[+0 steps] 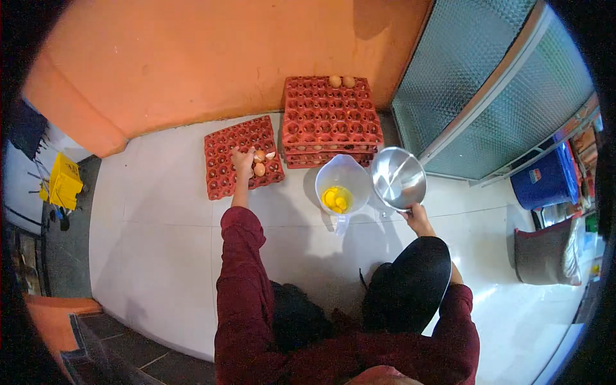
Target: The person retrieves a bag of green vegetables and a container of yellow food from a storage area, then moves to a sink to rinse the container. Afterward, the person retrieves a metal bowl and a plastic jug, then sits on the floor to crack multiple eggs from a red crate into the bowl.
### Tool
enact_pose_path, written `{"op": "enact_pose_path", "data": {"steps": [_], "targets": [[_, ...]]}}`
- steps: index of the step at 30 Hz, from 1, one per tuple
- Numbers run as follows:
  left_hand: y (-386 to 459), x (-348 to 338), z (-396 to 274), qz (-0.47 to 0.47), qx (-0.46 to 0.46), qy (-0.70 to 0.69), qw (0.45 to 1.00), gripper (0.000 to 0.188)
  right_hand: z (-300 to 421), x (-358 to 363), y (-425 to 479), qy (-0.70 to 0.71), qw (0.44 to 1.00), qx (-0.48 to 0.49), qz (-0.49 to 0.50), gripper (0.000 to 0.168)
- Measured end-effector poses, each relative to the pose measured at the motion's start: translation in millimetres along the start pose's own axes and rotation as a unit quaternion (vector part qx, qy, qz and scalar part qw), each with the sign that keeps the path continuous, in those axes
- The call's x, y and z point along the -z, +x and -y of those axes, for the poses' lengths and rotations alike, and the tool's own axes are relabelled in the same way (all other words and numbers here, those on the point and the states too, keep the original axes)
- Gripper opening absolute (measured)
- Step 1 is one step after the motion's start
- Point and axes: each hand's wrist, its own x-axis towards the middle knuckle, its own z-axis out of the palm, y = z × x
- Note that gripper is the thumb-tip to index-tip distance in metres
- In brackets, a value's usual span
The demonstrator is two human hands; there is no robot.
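My left hand (242, 162) is over a red egg tray (226, 137) on the floor. Its fingers are beside brown eggs or shells, and whether they grip one cannot be made out. One brown egg (259, 169) sits in the tray near a broken eggshell (270, 155) with its white inside showing. My right hand (417, 220) grips the rim of a shiny metal bowl (398, 178), which is tilted and has nothing visible inside. Between my hands stands a translucent plastic jug (347, 171), its handle towards me, with several yellow yolks (337, 199) in clear egg white.
A stack of red egg trays (332, 118) stands against the orange wall (192, 57), two brown eggs (342, 81) on top. Textured glass panels (471, 86) rise at right. Further right are a blue bucket (544, 178) and a sack (546, 252). My knee (414, 279) is near my right hand.
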Motion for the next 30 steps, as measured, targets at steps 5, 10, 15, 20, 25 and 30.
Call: {"op": "enact_pose_path", "data": {"steps": [5, 10, 15, 20, 25, 30], "targets": [[62, 23, 85, 0.012, -0.012, -0.097, 0.995, 0.059, -51, -42, 32, 0.205, 0.953, -0.221, 0.005, 0.017], [29, 3, 39, 0.026, 0.036, -0.123, 0.991, 0.051, -82, -23, 27, 0.101, 0.975, -0.198, 0.003, 0.029], [26, 53, 32, -0.155, -0.058, -0.205, 0.965, 0.036, -8, -62, 38, -0.157, 0.944, 0.000, -0.291, 0.043], [10, 26, -18, -0.161, -0.104, -0.264, 0.945, 0.032, 135, -88, 185, -0.177, 0.890, 0.405, -0.114, 0.028], [14, 57, -5, -0.197, -0.100, -0.214, 0.951, 0.030, 171, -181, 284, -0.300, 0.843, 0.439, -0.084, 0.037], [-1, 73, -8, -0.196, -0.068, -0.148, 0.967, 0.029, 177, -195, 289, -0.247, 0.893, 0.332, -0.177, 0.028]]}}
